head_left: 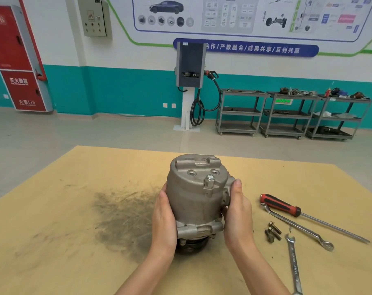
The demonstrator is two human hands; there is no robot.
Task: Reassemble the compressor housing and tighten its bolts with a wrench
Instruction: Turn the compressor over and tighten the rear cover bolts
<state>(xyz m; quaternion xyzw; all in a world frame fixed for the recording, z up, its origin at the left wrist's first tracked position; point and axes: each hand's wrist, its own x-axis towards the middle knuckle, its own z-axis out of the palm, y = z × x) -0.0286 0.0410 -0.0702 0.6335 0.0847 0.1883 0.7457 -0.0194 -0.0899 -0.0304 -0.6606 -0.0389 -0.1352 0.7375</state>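
While it stands upright on a tan, board-like surface [53, 241], a compressor housing [196, 199] is held between two bare hands. Housing: dull grey cast metal, roughly a fat cylinder w/ a rounded domed top, matte & slightly gritty. Top has two round ports, a raised flat block at the back & a short hex-topped fitting near the front right. Cast lugs stick out at the base; a dark ribbed pulley shows underneath, against the surface.

Left hand [163, 222] lies along the housing's left flank, palm on the metal, thumb up the side; its other fingers wrap behind, out of sight. Right hand [237, 213] cups the right flank, thumb up against a side lug, fingers [225, 210] curled round the body. Both hands grip it; neither is spread wide.

Left of the housing, a dark sooty smudge [121, 213] streaks the surface. Right of it, well clear of the hands: a screwdriver [304, 216] w/ red & black grip & long steel shaft, a slim shiny ring spanner [298, 227], three dull brassy bolts [272, 232] in a cluster, and a chrome combination wrench [294, 267] running toward the near edge.
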